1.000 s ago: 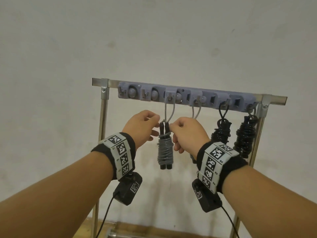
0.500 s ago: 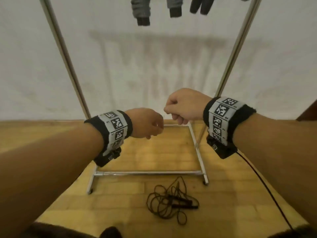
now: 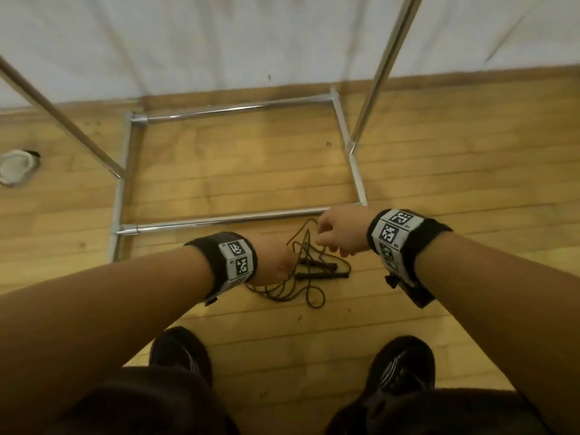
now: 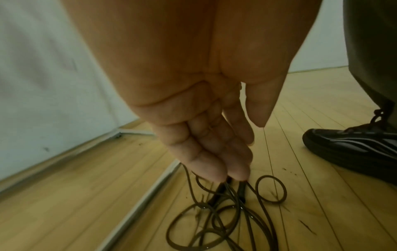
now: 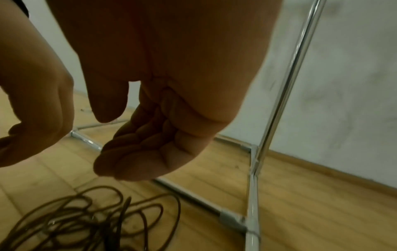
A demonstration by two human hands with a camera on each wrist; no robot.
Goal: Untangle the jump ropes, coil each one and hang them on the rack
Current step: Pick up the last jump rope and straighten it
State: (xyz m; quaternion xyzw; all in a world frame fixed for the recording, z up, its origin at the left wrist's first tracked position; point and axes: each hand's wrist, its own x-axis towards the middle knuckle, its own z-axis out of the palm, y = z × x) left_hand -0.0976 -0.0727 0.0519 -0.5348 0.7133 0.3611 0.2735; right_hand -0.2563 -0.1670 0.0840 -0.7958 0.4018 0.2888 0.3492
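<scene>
A tangled black jump rope [image 3: 309, 271] lies on the wooden floor just in front of the rack's base bar [image 3: 219, 219]. My left hand [image 3: 273, 262] reaches down over its left side. In the left wrist view the left hand [image 4: 238, 151] has straight fingers [image 4: 214, 169] whose tips are just above the rope [image 4: 225, 212] and its black handles. My right hand [image 3: 323, 240] hovers above the rope's right side. In the right wrist view the right hand [image 5: 107, 144] has loosely curled fingers that hold nothing, with the rope [image 5: 86, 217] below it.
The chrome rack's upright posts [image 3: 376, 73] rise left and right of its rectangular floor frame, against a white wall. My black shoes [image 3: 401, 365] stand behind the rope. A white round object [image 3: 15, 166] lies on the floor at far left.
My view has dropped from the hung ropes on the rack to the floor. Both hands have let go of the grey coil and come down to the tangled black rope.
</scene>
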